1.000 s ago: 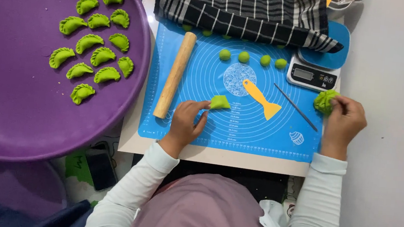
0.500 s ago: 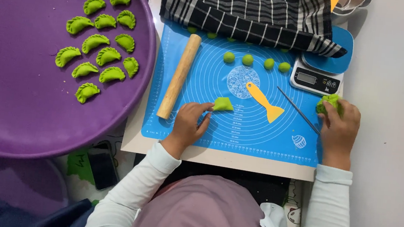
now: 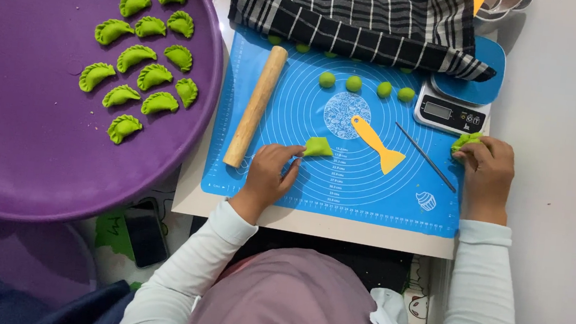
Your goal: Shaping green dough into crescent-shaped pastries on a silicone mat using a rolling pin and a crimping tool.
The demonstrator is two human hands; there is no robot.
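The left hand (image 3: 267, 175) pins a folded green dough piece (image 3: 317, 146) with extended fingertips near the blue mat's (image 3: 370, 184) front centre. The right hand (image 3: 487, 175), closed, grips a green dough lump (image 3: 466, 139) at the mat's right edge. Press lightly; firm pressure would probably flatten the fold.

A small kitchen scale (image 3: 457, 101) sits just beyond the right hand's fingertips (image 3: 468, 150), blue round platform behind a white front. Its screen (image 3: 439, 109) is a grey rectangle, up and left of those fingers. A dark phone (image 3: 144, 234) lies screen-up, black and blank, well below and left of the left hand's fingers (image 3: 287, 156).
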